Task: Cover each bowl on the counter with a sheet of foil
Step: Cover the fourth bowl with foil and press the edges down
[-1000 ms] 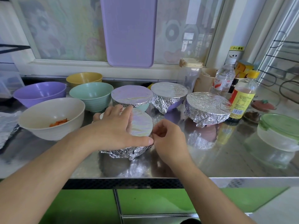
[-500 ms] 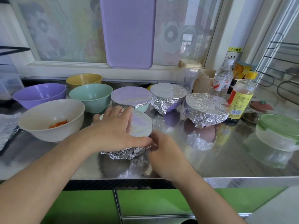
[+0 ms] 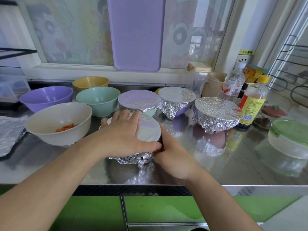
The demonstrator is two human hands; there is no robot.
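Both bare forearms reach forward and converge. The left hand (image 3: 123,135) lies palm down with fingers spread and nearly straight, thumb stretched to the right — its tip meets the right hand (image 3: 173,157). The right hand sits just below and right of that thumb, knuckles up, fingers curled inward and hidden from view.

Silver foil (image 3: 150,129), purple bowl (image 3: 45,97), mint bowl (image 3: 98,100), yellow bowl (image 3: 90,82), cream bowl (image 3: 58,124) (orange bits inside)
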